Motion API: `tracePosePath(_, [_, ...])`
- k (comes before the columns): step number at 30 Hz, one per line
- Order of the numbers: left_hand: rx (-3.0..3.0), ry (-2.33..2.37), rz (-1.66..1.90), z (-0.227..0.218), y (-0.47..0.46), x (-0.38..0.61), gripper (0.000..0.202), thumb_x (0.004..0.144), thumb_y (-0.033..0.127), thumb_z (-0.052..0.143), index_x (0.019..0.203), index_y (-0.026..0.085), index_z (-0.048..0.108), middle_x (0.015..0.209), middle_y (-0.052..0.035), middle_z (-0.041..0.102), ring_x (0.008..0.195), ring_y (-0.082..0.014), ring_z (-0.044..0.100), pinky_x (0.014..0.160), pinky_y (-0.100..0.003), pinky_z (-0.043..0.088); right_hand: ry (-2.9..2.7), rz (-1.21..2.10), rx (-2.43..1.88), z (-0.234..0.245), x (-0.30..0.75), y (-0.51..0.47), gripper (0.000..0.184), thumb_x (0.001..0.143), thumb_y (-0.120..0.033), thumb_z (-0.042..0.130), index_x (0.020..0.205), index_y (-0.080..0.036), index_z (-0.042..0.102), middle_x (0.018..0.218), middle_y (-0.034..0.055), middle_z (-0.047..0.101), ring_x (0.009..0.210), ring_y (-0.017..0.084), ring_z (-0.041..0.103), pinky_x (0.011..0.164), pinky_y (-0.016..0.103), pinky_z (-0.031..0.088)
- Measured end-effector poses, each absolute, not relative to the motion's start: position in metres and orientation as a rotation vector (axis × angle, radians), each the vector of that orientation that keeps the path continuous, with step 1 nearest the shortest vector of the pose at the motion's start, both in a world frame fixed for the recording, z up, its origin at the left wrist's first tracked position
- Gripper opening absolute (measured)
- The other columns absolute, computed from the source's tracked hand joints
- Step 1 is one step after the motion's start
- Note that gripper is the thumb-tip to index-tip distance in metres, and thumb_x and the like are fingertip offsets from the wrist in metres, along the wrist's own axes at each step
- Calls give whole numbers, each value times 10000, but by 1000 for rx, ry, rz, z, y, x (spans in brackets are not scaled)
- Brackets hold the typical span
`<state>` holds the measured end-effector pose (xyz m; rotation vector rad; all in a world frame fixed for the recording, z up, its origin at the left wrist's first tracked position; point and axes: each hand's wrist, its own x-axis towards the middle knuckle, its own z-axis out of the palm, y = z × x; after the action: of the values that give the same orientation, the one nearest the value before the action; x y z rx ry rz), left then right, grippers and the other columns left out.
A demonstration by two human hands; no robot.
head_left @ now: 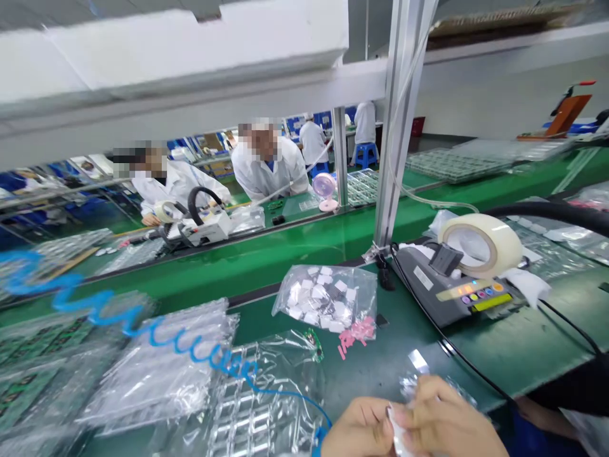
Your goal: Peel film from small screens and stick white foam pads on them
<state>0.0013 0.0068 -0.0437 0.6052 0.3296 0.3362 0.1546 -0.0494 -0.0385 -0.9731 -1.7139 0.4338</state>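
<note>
My left hand (360, 429) and my right hand (450, 416) meet at the bottom of the view, fingers pinched. Between them is a small white piece (398, 434), gripped from both sides; its kind is not clear. A blue wrist band (320, 440) on my left wrist joins a coiled blue cord (166, 339). Just beyond my right hand lie a small silvery square (419, 361) and crumpled clear film. Farther back, a clear bag of white square pieces (323, 295) rests on the green mat, with pink strips (356, 334) at its corner.
Clear trays (252, 406) and bagged circuit boards (42, 374) cover the left side. A grey tape dispenser (435, 292) with a tape roll (480, 244) stands at right, its black cable crossing the mat. A metal post (397, 127) rises behind. Co-workers in white coats sit across the line.
</note>
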Motion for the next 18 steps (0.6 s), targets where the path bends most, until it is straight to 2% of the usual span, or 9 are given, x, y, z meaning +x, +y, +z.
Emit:
tracePosePath(2, [565,315,303,-40,3,0,449,565,482,762,716,63,709,505,-18,554,446,-68,449,508,-204,326,-1653,472,-1002,-34,158,-55,201,875,-371,508,1038,-303,604,844,26,681,746,194,631,729,354,515])
tracePosePath(4, [527,303,252,-39,2,-1,493,558,463,773,809,43,713,589,-73,641,537,-126,561,563,-227,392,-1563,570,-1054,-32,160,-57,280,882,-417,481,1105,-281,583,1036,70,635,962,229,574,847,407,456])
tracePosePath(6, [496,274,202,-40,2,-2,517,565,455,772,859,36,707,637,-96,672,603,-164,613,604,-252,436,-1527,754,-1032,-33,161,-57,338,867,-458,497,1140,-278,584,1111,82,585,1041,237,519,875,410,427])
tracePosePath(9, [466,231,160,-46,1,1,522,580,465,760,907,64,700,644,-79,680,602,-163,630,639,-275,466,-1529,993,-863,-36,162,-52,340,852,-487,513,1105,-288,623,977,55,612,920,198,539,826,382,427])
tracePosePath(14, [464,200,120,-56,-5,6,666,583,486,750,1096,84,619,630,-59,670,602,-165,633,649,-281,469,-1493,1094,-794,-35,162,-45,372,796,-540,572,993,-238,666,822,44,636,806,182,558,752,353,414])
tracePosePath(16, [500,244,100,-55,-3,5,619,591,486,744,1080,127,624,684,-50,665,585,-135,606,608,-244,445,-1485,1045,-801,-33,163,-43,408,755,-606,579,846,-218,670,694,17,602,715,165,550,704,332,403])
tracePosePath(18, [672,345,106,-50,5,4,452,644,483,707,958,162,655,696,-34,647,574,-107,560,567,-207,400,-1471,946,-846,-33,168,-43,460,722,-664,565,714,-209,630,615,-7,555,639,147,524,681,325,385])
